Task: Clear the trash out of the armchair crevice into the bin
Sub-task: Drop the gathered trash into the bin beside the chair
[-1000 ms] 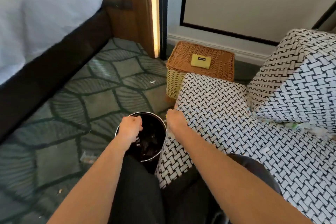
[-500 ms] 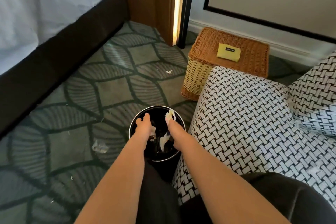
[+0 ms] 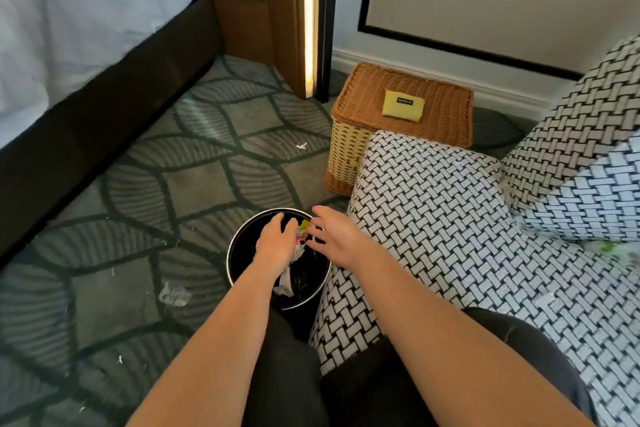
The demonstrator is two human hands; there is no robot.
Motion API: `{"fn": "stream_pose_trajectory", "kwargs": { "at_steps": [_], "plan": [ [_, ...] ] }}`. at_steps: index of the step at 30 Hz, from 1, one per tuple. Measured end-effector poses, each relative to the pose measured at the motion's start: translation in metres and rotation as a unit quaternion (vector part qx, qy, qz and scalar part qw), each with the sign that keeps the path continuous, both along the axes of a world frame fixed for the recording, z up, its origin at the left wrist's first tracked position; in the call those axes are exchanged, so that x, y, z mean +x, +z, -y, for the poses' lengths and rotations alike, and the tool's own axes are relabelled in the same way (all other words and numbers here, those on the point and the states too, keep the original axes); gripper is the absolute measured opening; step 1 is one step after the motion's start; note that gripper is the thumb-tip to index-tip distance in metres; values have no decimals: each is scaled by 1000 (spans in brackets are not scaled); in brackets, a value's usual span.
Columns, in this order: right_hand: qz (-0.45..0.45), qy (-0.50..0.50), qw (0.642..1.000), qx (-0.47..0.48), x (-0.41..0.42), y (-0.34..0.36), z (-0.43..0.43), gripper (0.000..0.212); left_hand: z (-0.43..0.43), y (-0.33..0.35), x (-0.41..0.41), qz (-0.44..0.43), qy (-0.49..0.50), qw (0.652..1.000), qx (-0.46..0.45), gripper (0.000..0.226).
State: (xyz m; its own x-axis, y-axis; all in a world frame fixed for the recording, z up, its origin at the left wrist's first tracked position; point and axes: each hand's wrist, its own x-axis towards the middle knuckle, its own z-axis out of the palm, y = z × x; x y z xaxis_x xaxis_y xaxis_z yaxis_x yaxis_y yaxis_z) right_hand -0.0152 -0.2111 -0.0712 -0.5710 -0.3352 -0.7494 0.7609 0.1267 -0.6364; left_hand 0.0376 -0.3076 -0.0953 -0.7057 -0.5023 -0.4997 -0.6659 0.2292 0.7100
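A round black bin [image 3: 239, 265] with a shiny rim stands on the carpet beside the black-and-white woven armchair [image 3: 433, 218]. My left hand [image 3: 277, 241] hovers over the bin's mouth, fingers loosely extended. My right hand [image 3: 332, 236] is spread open over the bin's right rim. Between the two hands, crumpled trash [image 3: 300, 239] with yellow and white bits is in the bin's mouth; more white paper [image 3: 284, 284] lies inside. Greenish scraps [image 3: 609, 248] remain in the armchair crevice at the far right.
A wicker basket [image 3: 360, 149] with a yellow pouch [image 3: 403, 105] on its lid stands behind the armchair's arm. A dark bed frame [image 3: 104, 107] runs along the left. A clear wrapper [image 3: 173, 294] and small white scraps [image 3: 302, 146] lie on the patterned carpet.
Both hands moved from the armchair's edge to above the bin. The right hand, which held the trash half a second ago, has opened and let it go over the bin.
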Motion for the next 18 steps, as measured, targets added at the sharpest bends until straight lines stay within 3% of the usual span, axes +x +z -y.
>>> {"fn": "stream_pose_trajectory", "kwargs": {
  "at_steps": [3, 9, 12, 18],
  "plan": [
    [-106, 35, 994, 0, -12, 38, -45, 36, -29, 24, -2, -68, -61, 996, -23, 46],
    [-250, 53, 955, 151, -28, 64, -167, 24, -99, 64, -11, -155, -177, 972, -5, 40],
    [-269, 44, 944, 188, -20, 62, -221, 22, -137, 78, -21, -174, -239, 955, -33, 42],
    [-270, -14, 928, 256, -4, 44, -293, 22, -201, 80, -41, -139, -330, 934, -1, 45]
  ]
}}
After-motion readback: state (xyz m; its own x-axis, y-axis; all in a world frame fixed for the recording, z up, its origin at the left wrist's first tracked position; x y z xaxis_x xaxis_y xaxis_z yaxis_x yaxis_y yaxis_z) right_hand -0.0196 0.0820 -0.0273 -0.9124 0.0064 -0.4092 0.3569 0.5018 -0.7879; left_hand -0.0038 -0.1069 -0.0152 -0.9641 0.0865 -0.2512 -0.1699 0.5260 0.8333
